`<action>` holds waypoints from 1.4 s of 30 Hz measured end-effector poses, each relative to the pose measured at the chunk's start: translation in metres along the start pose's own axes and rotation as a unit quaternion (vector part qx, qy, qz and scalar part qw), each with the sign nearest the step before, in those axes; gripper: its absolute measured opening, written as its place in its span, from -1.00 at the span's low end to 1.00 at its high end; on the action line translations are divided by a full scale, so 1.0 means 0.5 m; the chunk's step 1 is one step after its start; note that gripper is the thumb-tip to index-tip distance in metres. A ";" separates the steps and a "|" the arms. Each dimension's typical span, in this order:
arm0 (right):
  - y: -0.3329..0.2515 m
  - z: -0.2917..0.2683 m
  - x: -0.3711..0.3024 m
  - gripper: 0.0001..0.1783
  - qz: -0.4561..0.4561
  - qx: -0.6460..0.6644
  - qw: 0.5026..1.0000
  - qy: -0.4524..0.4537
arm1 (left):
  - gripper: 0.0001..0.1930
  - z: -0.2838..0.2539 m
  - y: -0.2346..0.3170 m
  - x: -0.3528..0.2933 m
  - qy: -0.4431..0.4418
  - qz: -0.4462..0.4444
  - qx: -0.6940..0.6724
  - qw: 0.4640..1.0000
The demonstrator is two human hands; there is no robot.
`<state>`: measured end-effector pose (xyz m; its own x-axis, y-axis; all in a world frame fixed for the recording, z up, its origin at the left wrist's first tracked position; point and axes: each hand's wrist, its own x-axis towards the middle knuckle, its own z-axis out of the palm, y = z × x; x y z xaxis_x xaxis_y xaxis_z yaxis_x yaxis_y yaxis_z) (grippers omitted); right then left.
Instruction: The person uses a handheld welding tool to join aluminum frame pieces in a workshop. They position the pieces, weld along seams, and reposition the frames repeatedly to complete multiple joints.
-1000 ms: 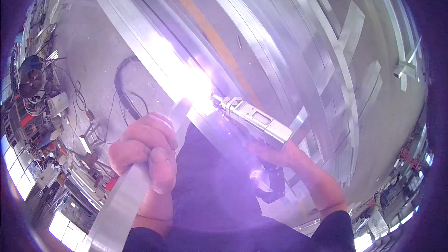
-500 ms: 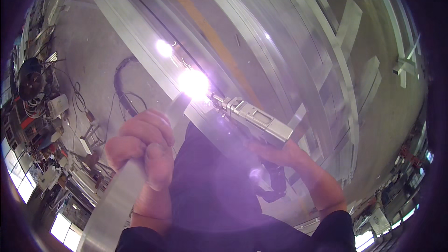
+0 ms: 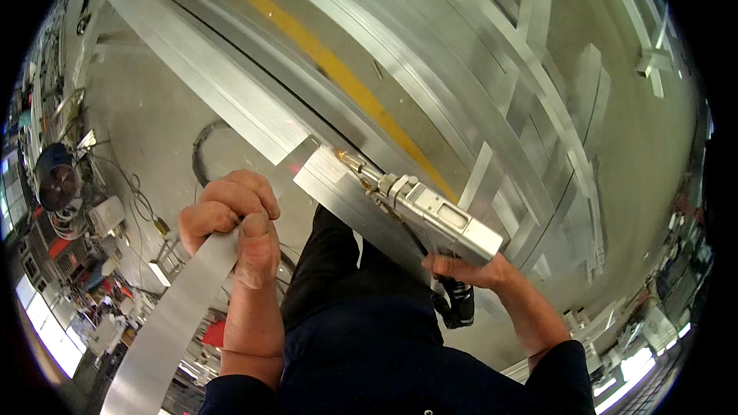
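Basically, both hands are occupied: the flat metal strip (image 3: 171, 327) is pinched at its upper end between the thumb and curled fingers of the left hand (image 3: 244, 223), and the welding gun (image 3: 453, 223) (handheld, boxy silver body, maybe a laser type by the look of it) is gripped from below by the right hand (image 3: 475, 270), though part of that hold is hidden under the body. The gun is held over the near metal bar (image 3: 350, 210), pointed up and to the left, with its nozzle (image 3: 360, 166) by the end of that bar; whether the tip is touching can't be told from this angle. The far metal bar (image 3: 219, 96) is lined up beyond, with a shaded break between the two. No bright arc is seen at the tip. For a tidy bead, the nozzle should be set square on the joint, one angle should be held throughout, and travel should be made slow and even with the wrist braced. The strip is best gripped firmly and well clear of the nozzle, since metal near a weld can be hot, and gloves would be well worth wearing, as both hands are bare.
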<state>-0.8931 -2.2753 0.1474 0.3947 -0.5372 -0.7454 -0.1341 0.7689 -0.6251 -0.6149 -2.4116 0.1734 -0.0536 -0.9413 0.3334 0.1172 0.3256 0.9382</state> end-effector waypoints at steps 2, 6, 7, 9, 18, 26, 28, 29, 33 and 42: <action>0.021 0.015 -0.017 -0.23 -0.024 -0.046 0.998 -0.024 | -0.58 -0.008 0.007 0.004 -0.033 -0.017 -0.006 0.999; 0.083 0.086 -0.030 -0.39 -0.121 0.055 0.991 -0.007 | -0.53 -0.029 0.036 0.044 -0.142 -0.008 -0.011 0.990; 0.098 0.114 -0.032 -0.38 -0.115 0.148 0.982 0.000 | -0.53 -0.032 0.055 0.064 -0.172 0.007 -0.013 0.985; 0.116 0.159 -0.032 -0.38 -0.148 0.016 0.988 0.036 | -0.55 -0.020 0.087 0.101 -0.226 0.051 -0.039 0.972; 0.114 0.421 0.063 -0.36 -0.092 -0.231 0.950 0.189 | -0.76 -0.047 0.107 0.149 -0.427 -0.048 -0.187 0.883; 0.094 0.489 0.093 -0.28 -0.126 -0.221 0.942 0.219 | -0.78 -0.061 0.083 0.120 -0.330 -0.092 -0.183 0.922; 0.080 0.506 0.104 -0.30 -0.122 -0.236 0.938 0.221 | -0.83 -0.059 0.097 0.130 -0.339 -0.075 -0.153 0.925; 0.093 0.515 0.118 -0.36 -0.095 -0.258 0.931 0.240 | -0.84 -0.056 0.101 0.138 -0.345 -0.067 -0.140 0.926; 0.082 0.528 0.136 -0.56 -0.133 -0.304 0.885 0.325 | -0.87 -0.062 0.101 0.145 -0.390 -0.029 -0.114 0.913; 0.047 0.527 0.177 -0.48 -0.064 -0.327 0.880 0.338 | -0.81 -0.060 0.103 0.136 -0.366 -0.053 -0.161 0.915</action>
<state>-0.6217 -2.2136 0.1278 -0.1564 -0.8586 -0.4881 -0.7102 0.4412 -0.5486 -0.5828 -2.4616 0.2416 -0.7174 -0.6162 0.3250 0.3524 0.0814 0.9323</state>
